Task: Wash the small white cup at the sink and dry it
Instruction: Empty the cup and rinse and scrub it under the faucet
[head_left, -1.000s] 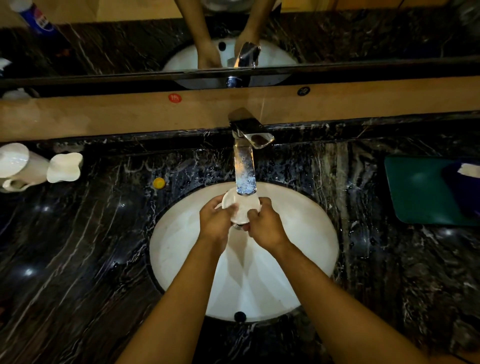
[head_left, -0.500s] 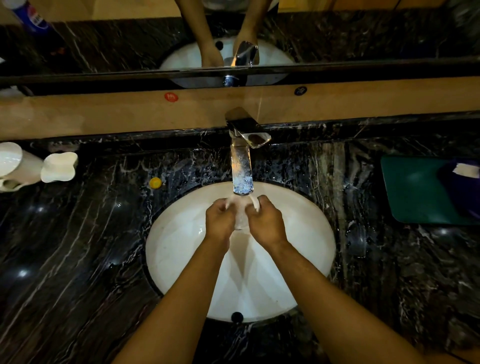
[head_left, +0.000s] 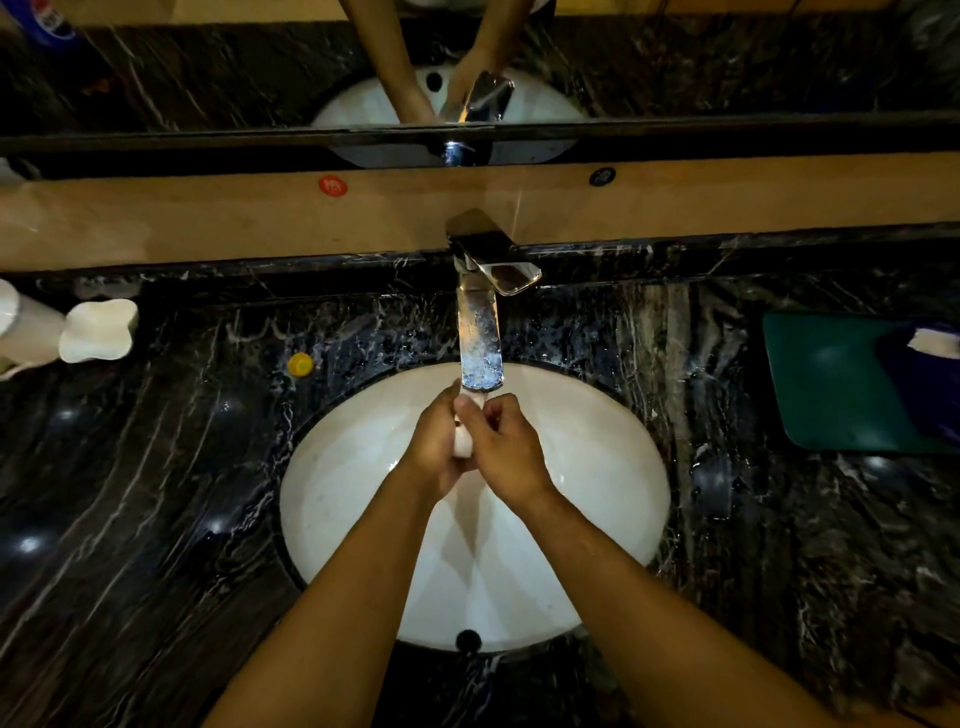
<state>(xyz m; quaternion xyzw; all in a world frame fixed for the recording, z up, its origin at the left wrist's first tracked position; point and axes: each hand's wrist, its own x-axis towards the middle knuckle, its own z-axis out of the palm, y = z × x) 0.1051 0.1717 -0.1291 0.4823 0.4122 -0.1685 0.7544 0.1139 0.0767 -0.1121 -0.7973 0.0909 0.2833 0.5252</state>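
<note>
The small white cup (head_left: 462, 441) is held between both hands over the white oval sink (head_left: 597, 467), just under the chrome tap's spout (head_left: 480, 343). Only a narrow strip of the cup shows between the palms. My left hand (head_left: 434, 447) wraps the cup from the left. From the right, my right hand (head_left: 501, 441) curls over it, its fingers bent across the cup's top. Whether water is running cannot be told.
Black marble counter (head_left: 156, 493) surrounds the sink. White cups (head_left: 98, 330) stand at the far left, a small yellow cap (head_left: 300, 364) lies near the basin's rim. A green tray (head_left: 841, 379) with a dark cloth sits at the right. A mirror runs behind the tap.
The cup's open face was visible between the hands; both hands have closed in around it and turned it, so only its edge shows now. The hands stay under the spout.
</note>
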